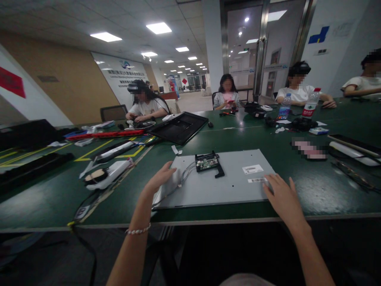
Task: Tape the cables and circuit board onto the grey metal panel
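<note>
A grey metal panel (pixel 214 182) lies flat on the green table (pixel 327 186) in front of me, back side up. A small circuit board in a black bracket (pixel 208 162) sits on its far middle, with thin wires running left. Two white labels (pixel 253 169) are stuck on its right part. My left hand (pixel 159 177) rests on the panel's left edge beside the wires, fingers curled over the edge. My right hand (pixel 282 198) lies flat on the panel's right near corner, fingers stretched out.
A black monitor frame (pixel 181 127) lies further back. White and black parts (pixel 107 174) and cables lie at the left by yellow floor-tape lines. Two water bottles (pixel 311 104) stand at the back right. Several other people sit around the table.
</note>
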The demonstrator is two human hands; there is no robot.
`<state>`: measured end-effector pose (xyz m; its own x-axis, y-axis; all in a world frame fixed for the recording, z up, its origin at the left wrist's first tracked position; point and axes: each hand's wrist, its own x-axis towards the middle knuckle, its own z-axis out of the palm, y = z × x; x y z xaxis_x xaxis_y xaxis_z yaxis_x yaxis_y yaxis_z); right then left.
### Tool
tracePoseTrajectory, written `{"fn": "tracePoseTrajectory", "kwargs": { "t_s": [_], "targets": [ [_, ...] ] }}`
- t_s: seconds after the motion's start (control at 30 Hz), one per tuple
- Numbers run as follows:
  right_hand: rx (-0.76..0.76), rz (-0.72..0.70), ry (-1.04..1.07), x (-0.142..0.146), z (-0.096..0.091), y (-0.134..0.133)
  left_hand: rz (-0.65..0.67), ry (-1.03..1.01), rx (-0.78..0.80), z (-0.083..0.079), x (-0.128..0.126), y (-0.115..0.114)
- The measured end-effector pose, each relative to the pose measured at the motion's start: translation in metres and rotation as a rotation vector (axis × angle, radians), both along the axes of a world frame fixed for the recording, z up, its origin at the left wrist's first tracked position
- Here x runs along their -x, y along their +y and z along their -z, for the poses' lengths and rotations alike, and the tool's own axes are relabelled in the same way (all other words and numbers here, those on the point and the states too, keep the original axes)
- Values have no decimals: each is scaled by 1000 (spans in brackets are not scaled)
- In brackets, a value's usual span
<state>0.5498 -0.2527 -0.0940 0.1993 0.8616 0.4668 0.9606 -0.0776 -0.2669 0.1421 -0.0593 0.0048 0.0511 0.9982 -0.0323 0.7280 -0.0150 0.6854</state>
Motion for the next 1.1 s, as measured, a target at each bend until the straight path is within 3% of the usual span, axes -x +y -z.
{"fn": "tracePoseTrajectory", "kwargs": {
  "t_s": [0.13,0.23,0.43,0.63,1.1],
  "targets": [
    [-22,-14,-20,1,-2,-1,74,171,-20,3,-13,-4],
    [-21,-112,36,2,-5,0,132,299,-22,6,-22,-6],
    [54,-218,70,2,-9,-1,275,521,-52,25,-35,-5],
    [69,-207,59,4,-11,-2,239,691,-42,35,-45,-16],
    [15,-185,82,3,-8,-4,255,723,-52,27,-51,-30]
  ]
}}
